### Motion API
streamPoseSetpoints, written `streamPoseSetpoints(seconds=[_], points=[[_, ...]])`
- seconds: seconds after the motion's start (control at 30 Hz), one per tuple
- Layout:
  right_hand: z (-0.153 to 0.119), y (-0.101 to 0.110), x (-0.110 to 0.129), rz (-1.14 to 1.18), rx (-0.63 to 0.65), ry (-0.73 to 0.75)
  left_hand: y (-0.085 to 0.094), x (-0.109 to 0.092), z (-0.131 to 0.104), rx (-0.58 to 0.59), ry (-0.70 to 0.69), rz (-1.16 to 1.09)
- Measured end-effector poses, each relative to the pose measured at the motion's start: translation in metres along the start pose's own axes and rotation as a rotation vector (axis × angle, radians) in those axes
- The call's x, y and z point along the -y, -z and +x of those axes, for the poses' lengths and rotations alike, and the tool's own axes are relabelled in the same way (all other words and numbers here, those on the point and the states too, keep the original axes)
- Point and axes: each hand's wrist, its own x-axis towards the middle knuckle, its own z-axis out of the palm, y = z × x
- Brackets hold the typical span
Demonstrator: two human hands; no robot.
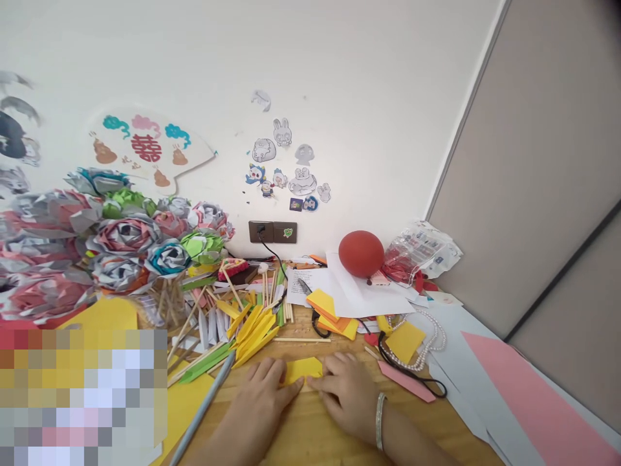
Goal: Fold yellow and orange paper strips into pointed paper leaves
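Left hand (264, 391) and right hand (350, 393), fingers half-curled, thumbs nearly meeting, have hold of the yellow paper (303, 369) at either end, pressing it against the table (295, 430) near the red-handled clutter-side balloon (361, 254)!

Red 囍 (146, 148) on wht cutout (168, 163), txt on sheet (301, 288) illegible, print on bag (429, 249) unclear
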Motion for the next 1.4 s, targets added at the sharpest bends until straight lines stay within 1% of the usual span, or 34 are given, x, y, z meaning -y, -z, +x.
streamPoseSetpoints(seconds=[0.07, 0.2, 0.27, 0.33, 0.5, 0.57, 0.63, 0.7, 0.77, 0.8, 0.83, 0.9, 0.93, 0.97, 1.03, 1.07, 1.1, 1.17, 1.23, 1.3, 1.4], points=[[-0.002, 0.005, -0.002, 0.030, 0.035, -0.040, 0.010, 0.001, -0.001, 0.036, 0.036, 0.000], [-0.006, 0.016, -0.011, 0.066, 0.101, -0.129, 0.029, 0.002, -0.003, 0.146, 0.075, 0.033], [-0.007, 0.020, -0.016, 0.071, 0.106, -0.141, 0.034, 0.003, -0.003, 0.176, 0.077, 0.031], [-0.008, 0.020, -0.020, 0.064, 0.107, -0.128, 0.035, 0.003, -0.003, 0.189, 0.076, 0.024], [-0.007, 0.020, -0.022, 0.006, 0.048, -0.029, 0.030, 0.002, -0.003, 0.177, 0.091, 0.025], [-0.006, 0.021, -0.017, -0.018, 0.022, 0.007, 0.027, 0.001, -0.004, 0.153, 0.105, 0.020], [-0.005, 0.020, -0.010, -0.007, 0.028, 0.047, 0.025, 0.000, -0.004, 0.136, 0.134, 0.016], [-0.005, 0.012, -0.002, 0.040, 0.060, 0.114, 0.020, -0.001, -0.005, 0.112, 0.174, 0.016], [-0.004, -0.002, 0.006, 0.082, 0.082, 0.220, 0.013, -0.001, -0.005, 0.062, 0.191, 0.006], [-0.004, -0.010, 0.009, 0.080, 0.087, 0.285, 0.009, 0.000, -0.006, 0.032, 0.185, -0.009], [-0.004, -0.015, 0.012, 0.075, 0.061, 0.337, 0.005, 0.000, -0.006, 0.005, 0.166, -0.033], [-0.003, -0.019, 0.014, 0.122, 0.019, 0.394, -0.001, 0.003, -0.007, -0.041, 0.104, -0.093], [-0.002, -0.017, 0.014, 0.181, 0.011, 0.386, -0.003, 0.004, -0.007, -0.059, 0.075, -0.120], [-0.001, -0.012, 0.012, 0.234, 0.000, 0.311, -0.005, 0.005, -0.007, -0.070, 0.052, -0.142], [0.002, 0.001, 0.006, 0.287, -0.116, 0.062, -0.005, 0.007, -0.007, -0.067, 0.019, -0.172], [0.003, 0.006, 0.003, 0.280, -0.141, -0.019, -0.004, 0.008, -0.007, -0.054, 0.007, -0.181], [0.005, 0.010, 0.000, 0.254, -0.125, -0.057, -0.002, 0.008, -0.006, -0.037, -0.006, -0.188], [0.007, 0.013, -0.004, 0.195, -0.032, -0.054, 0.000, 0.009, -0.006, -0.003, -0.038, -0.195], [0.007, 0.010, -0.006, 0.138, 0.055, 0.005, 0.001, 0.010, -0.006, 0.020, -0.063, -0.202], [0.007, 0.007, -0.007, 0.085, 0.092, 0.063, 0.001, 0.011, -0.007, 0.038, -0.094, -0.211], [0.005, 0.005, -0.009, 0.009, 0.111, 0.129, -0.002, 0.013, -0.009, 0.038, -0.150, -0.196]])
